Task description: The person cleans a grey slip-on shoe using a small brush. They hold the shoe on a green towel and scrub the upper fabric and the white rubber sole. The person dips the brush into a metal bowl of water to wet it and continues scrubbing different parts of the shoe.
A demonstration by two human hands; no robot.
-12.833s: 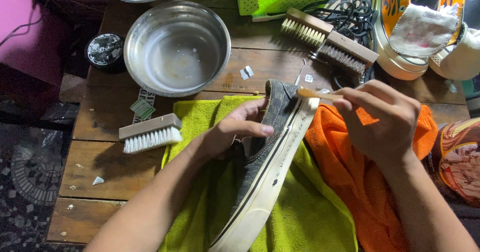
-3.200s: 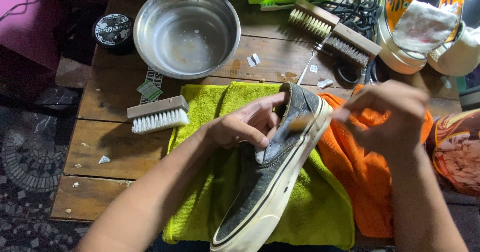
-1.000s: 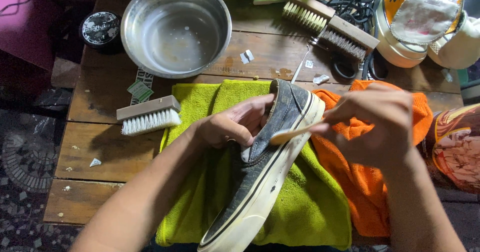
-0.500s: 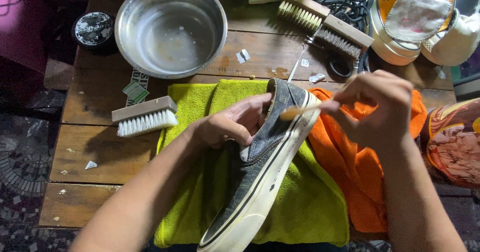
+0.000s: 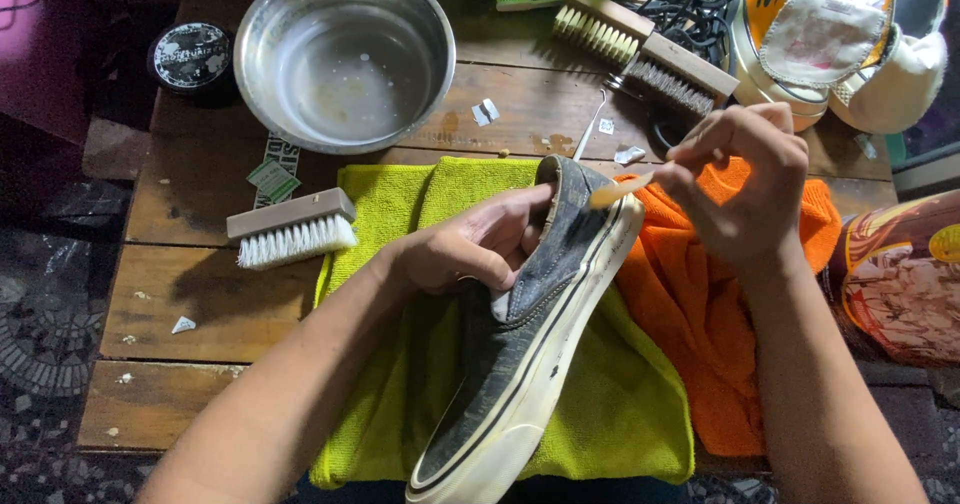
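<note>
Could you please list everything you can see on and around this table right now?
shoe: 1, grey with white sole, on the green cloth
green cloth: 1, table front
orange cloth: 1, right of the shoe
small brush: 1, pale, at the shoe's heel
bowl: 1, steel, table back
scrub brushes: 3, wooden; one left, two back right
tin: 1, black, back left
left hand: inside the shoe
right hand: grip on the small brush
</note>
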